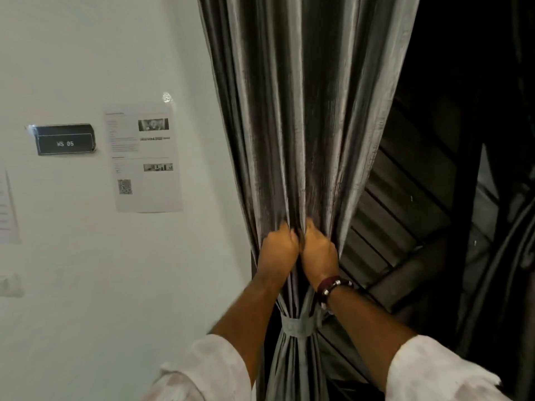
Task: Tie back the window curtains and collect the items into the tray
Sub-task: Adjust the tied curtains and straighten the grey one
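Grey, shiny fabric is gathered inside both fists: the left hand [277,248] and the right hand [318,250] sit side by side, touching each other, and each has its fingers curled tightly into the folds of the curtain [301,125]. A dark bracelet [333,287] is on the right wrist, and white sleeves [214,369] are pushed up on both forearms. Just below the hands, between the forearms, a tieback band [297,327] of the same grey cloth is already wrapped around the curtain and pulls it into a narrow bundle. I judge that this curtain is tied, and that the hands are only arranging the pleats above the band. Beside the curtain on the right is a dark window [411,180] with slats. On the white wall [86,285] to the left hang a printed sheet [144,157] and a black label [65,139]. No tray and no loose items are in view, so the collecting part seems still to be done.
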